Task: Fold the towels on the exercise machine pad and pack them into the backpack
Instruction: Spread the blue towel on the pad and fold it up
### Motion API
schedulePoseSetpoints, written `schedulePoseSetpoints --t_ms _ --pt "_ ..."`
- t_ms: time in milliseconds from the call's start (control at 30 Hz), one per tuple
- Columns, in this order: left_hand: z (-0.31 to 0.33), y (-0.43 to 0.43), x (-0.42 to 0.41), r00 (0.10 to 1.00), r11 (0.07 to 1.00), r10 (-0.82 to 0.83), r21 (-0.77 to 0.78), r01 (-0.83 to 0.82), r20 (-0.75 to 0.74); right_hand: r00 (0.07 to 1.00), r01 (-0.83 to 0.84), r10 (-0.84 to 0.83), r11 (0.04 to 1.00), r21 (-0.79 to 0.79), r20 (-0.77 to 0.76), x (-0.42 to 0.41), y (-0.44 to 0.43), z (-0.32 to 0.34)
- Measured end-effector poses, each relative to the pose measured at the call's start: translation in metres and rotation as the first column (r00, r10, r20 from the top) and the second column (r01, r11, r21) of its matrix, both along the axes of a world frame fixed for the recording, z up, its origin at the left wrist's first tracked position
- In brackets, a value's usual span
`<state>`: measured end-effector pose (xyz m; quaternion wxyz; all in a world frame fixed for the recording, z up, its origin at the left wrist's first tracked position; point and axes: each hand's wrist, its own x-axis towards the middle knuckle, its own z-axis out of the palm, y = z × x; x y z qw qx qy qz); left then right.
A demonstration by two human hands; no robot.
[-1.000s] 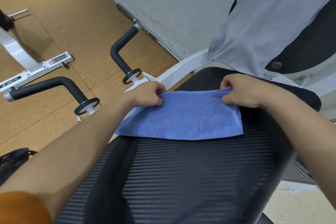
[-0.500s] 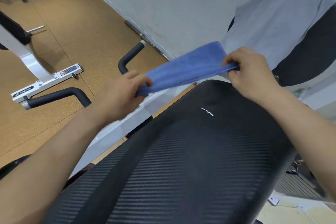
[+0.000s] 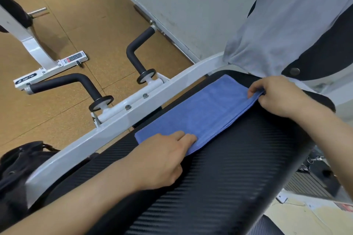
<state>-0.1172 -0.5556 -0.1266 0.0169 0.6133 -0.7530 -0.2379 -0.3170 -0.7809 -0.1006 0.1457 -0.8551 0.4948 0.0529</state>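
One blue towel lies on the black seat pad of the exercise machine, folded into a long, narrow strip that runs slantwise along the pad's left side, near the white frame. Its terry surface is flat and smooth, and several stacked layers show along its right edge. The left hand rests on the near end of the strip with its fingers straight, pressing the cloth down against the pad. The right hand pinches the far right corner, fingers and thumb curled round the layered edge, which lifts slightly there. A second towel, the grey towel, hangs draped over the upright back pad behind, loose and unfolded, with its lower hem just beyond the blue one. That makes two towels in view, one blue and one grey. One black backpack sits on the cork floor at the lower left, beside the frame. Two black padded handles stick out from the frame.
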Motion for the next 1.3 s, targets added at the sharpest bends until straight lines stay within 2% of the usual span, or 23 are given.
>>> schedulePoseSetpoints --t_ms 67,133,200,233,267,333,367,433,533,600,667,733,800,900,933,1000,1067,1100,1133,1200,1300 --pt "0.007 0.003 -0.002 0.998 0.999 -0.036 0.02 0.037 -0.042 0.998 0.055 -0.056 0.995 0.085 0.011 -0.004 0.0 0.01" --pt "0.011 0.0 0.006 0.979 0.994 0.01 0.11 0.013 -0.204 0.99 0.125 -0.133 0.977 0.174 0.035 -0.002 0.0 0.019" --pt "0.007 -0.003 0.018 0.885 0.968 0.206 0.22 -0.122 -0.417 0.973 0.201 -0.223 0.949 0.245 0.065 0.003 -0.001 0.024" --pt "0.0 -0.004 0.025 0.835 0.952 0.298 0.21 -0.223 -0.462 0.97 0.218 -0.239 0.944 0.246 0.055 0.006 -0.001 0.024" --pt "-0.01 -0.004 0.033 0.837 0.939 0.342 0.125 -0.32 -0.426 0.977 0.203 -0.212 0.955 0.215 0.02 0.008 0.0 0.022" --pt "-0.033 -0.003 0.047 0.909 0.917 0.38 -0.061 -0.395 -0.17 0.99 0.137 -0.133 0.986 0.091 -0.046 0.011 0.003 0.012" --pt "-0.041 0.0 0.052 0.909 0.909 0.408 -0.052 -0.413 -0.087 0.99 0.131 -0.128 0.99 0.05 -0.057 0.011 0.005 0.006" --pt "-0.05 0.001 0.061 0.864 0.869 0.493 0.12 -0.481 -0.106 0.986 0.163 -0.161 0.985 0.063 -0.037 0.008 0.005 0.0" --pt "-0.05 -0.002 0.069 0.72 0.748 0.649 0.377 -0.546 -0.244 0.984 0.164 -0.172 0.973 0.16 0.038 0.003 0.002 -0.001" --pt "-0.05 -0.003 0.073 0.596 0.665 0.739 0.478 -0.574 -0.314 0.987 0.106 -0.123 0.981 0.164 0.103 0.002 0.005 -0.003" --pt "-0.051 -0.003 0.075 0.524 0.631 0.775 0.479 -0.61 -0.354 0.995 0.042 -0.045 0.999 0.032 0.086 0.0 0.008 -0.008" --pt "-0.052 -0.001 0.076 0.466 0.611 0.791 0.48 -0.63 -0.397 1.0 -0.03 0.028 0.982 -0.189 -0.013 0.001 0.018 -0.009" --pt "-0.053 0.004 0.076 0.331 0.568 0.819 0.58 -0.584 -0.469 0.995 -0.096 0.092 0.955 -0.282 -0.028 0.012 0.043 -0.002" --pt "-0.055 0.01 0.079 0.194 0.54 0.828 0.656 -0.528 -0.526 0.944 -0.302 0.313 0.946 -0.117 0.102 0.042 0.115 0.01" --pt "-0.054 0.012 0.08 0.19 0.557 0.816 0.655 -0.511 -0.546 0.909 -0.39 0.396 0.918 -0.072 0.129 0.054 0.14 0.01" --pt "-0.053 0.015 0.082 0.212 0.639 0.755 0.622 -0.453 -0.621 0.835 -0.529 0.536 0.844 -0.084 0.129 0.072 0.181 -0.001" --pt "-0.05 0.018 0.088 0.219 0.71 0.696 0.609 -0.354 -0.684 0.799 -0.59 0.597 0.802 -0.095 0.069 0.083 0.207 -0.011" --pt "-0.05 0.021 0.092 0.262 0.743 0.667 0.595 -0.307 -0.697 0.792 -0.605 0.61 0.79 -0.097 0.031 0.085 0.215 -0.015" --pt "-0.05 0.022 0.095 0.343 0.769 0.639 0.571 -0.287 -0.688 0.792 -0.608 0.611 0.787 -0.107 -0.002 0.086 0.22 -0.019" --pt "-0.054 0.023 0.098 0.506 0.799 0.601 0.491 -0.348 -0.619 0.808 -0.586 0.588 0.801 -0.12 -0.02 0.085 0.227 -0.022" --pt "-0.062 0.02 0.088 0.559 0.793 0.598 0.326 -0.514 -0.574 0.824 -0.566 0.565 0.817 -0.11 -0.051 0.089 0.233 -0.025"
